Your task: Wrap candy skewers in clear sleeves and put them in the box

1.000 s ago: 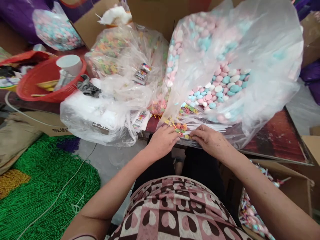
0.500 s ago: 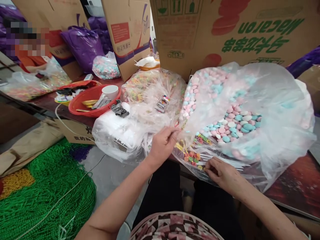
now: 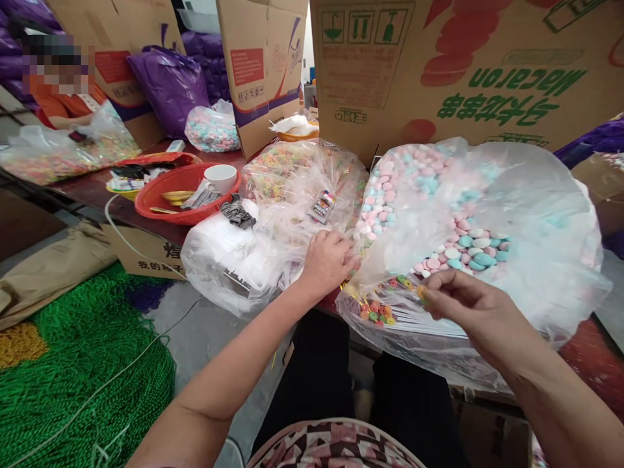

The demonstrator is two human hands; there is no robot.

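Observation:
My right hand (image 3: 461, 300) pinches a small orange ring-shaped piece (image 3: 422, 294) between thumb and fingertips, above an open clear plastic bag (image 3: 409, 348). Beneath it lie thin white sticks (image 3: 429, 325) and more coloured rings (image 3: 377, 312), red, orange and green. My left hand (image 3: 327, 261) is curled at the left edge of this bag. Its fingertips are partly hidden, so what they hold cannot be made out. Right behind is a large clear bag of pink, white and blue round candies (image 3: 468, 244). A bag of small multicoloured pieces (image 3: 277, 172) lies beyond my left hand.
A red basket (image 3: 156, 211) holds a white cup (image 3: 220, 177). Cardboard boxes (image 3: 370, 84) stand along the back. A person in orange (image 3: 58, 104) sits far left. Green netting-like strands (image 3: 88, 383) are heaped on the floor, crossed by a cord. A small printed packet (image 3: 322, 207) lies on the bag.
My right hand has risen from the sticks, lifting an orange ring. My left hand has changed from a pinch to a lower, curled pose at the bag's edge. The view has shifted slightly.

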